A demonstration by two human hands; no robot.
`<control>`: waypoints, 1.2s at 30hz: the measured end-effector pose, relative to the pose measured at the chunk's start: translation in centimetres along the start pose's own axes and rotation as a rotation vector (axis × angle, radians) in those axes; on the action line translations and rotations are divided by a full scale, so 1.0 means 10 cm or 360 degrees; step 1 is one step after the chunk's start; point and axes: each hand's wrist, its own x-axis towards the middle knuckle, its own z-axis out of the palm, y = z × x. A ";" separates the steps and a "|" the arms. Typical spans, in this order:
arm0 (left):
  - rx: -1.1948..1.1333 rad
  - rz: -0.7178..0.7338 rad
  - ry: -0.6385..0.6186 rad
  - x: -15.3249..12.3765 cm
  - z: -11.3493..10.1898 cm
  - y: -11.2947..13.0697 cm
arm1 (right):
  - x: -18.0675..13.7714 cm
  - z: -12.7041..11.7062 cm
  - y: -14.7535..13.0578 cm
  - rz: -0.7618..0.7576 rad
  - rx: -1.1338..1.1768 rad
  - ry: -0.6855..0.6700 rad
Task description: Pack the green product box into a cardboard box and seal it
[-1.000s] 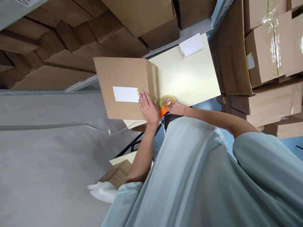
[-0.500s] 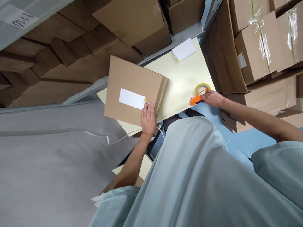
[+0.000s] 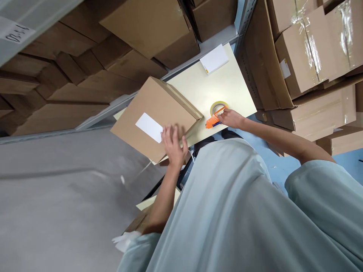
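A brown cardboard box [image 3: 159,109] rests at an angle on the pale yellow work surface [image 3: 241,87]. On its top face is a white label [image 3: 149,127]. My left hand [image 3: 174,146] lies over the box's near edge, fingers spread and bent, with the fingertips by the label's right end. My right hand [image 3: 231,118] is closed around an orange tape dispenser [image 3: 212,121]. The dispenser carries a roll of yellowish tape [image 3: 211,109] and is close to the right corner of the box, just above the surface or touching it; I cannot tell which.
A stack of white labels [image 3: 214,59] lies at the far edge of the surface. Shelving with several cartons [image 3: 147,26] runs along the back left. More taped cartons [image 3: 309,49] are stacked at the right. A white cable [image 3: 98,173] hangs over the grey floor.
The box has turned clockwise on the surface. My left hand has lifted its fingers from lying flat. My right hand has carried the tape dispenser left, closer to the box.
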 end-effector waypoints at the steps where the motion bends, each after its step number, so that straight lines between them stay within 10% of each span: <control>1: -0.0042 0.0023 -0.0010 0.17 0.09 0.19 | -0.02 0.02 0.00 0.0018 0.0003 -0.0022; 6: -0.0113 -0.0270 0.0109 0.84 0.58 0.85 | -0.21 0.10 0.02 0.0126 0.0016 -0.0040; 14: -0.0069 -0.0646 0.0262 1.12 0.85 0.94 | -0.30 0.24 -0.06 0.0236 0.0087 0.0037; 23: -0.0026 -0.0128 -0.0041 0.39 0.66 0.67 | -0.29 0.27 -0.33 -0.0006 0.0180 0.0121; 31: -0.0089 0.0195 -0.0419 -0.21 0.42 0.44 | -0.80 0.32 0.10 0.0042 0.0151 -0.0013; 36: -0.0079 0.0299 -0.0512 -0.39 0.24 0.39 | -0.52 0.16 0.04 0.0112 0.0146 0.0009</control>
